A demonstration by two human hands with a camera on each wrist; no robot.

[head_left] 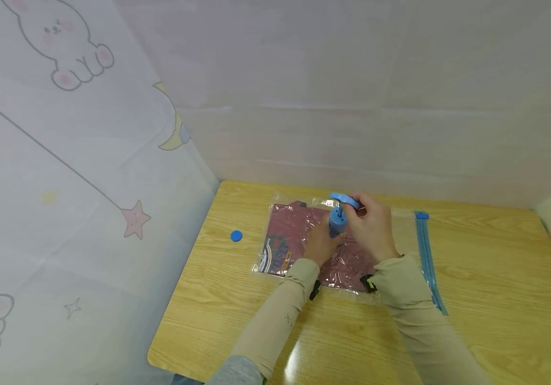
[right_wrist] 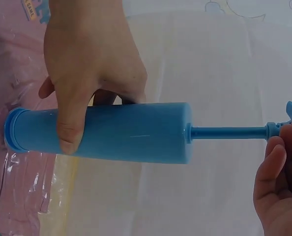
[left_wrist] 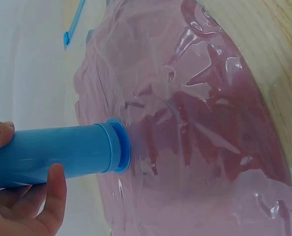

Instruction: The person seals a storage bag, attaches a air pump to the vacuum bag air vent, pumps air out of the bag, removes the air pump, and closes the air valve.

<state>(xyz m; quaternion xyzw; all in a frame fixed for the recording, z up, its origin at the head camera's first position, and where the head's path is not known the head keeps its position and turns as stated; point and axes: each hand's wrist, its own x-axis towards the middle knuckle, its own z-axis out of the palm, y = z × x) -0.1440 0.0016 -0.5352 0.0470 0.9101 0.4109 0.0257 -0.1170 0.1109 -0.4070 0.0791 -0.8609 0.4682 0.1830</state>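
Note:
A blue hand pump (right_wrist: 131,132) stands upright on a clear vacuum storage bag (head_left: 402,230), its flared base against the plastic. My left hand (head_left: 320,240) grips the pump's barrel (left_wrist: 57,152), thumb on one side and fingers on the other. With my right hand (head_left: 371,224) I hold the pump's handle (head_left: 344,200) at the top of its rod (right_wrist: 229,132), which is drawn partly out of the barrel. Inside the bag lies a flat dark-pink item (left_wrist: 195,128) with printed pictures at its left end; the plastic over it is wrinkled. The pump's base hides the spot beneath it.
A round blue cap (head_left: 236,236) lies on the wooden table (head_left: 198,299) left of the bag. Along the bag's right end runs a blue zip seal with a slider (head_left: 421,215). Pale printed cloth (head_left: 304,107) hangs behind the table and at its sides.

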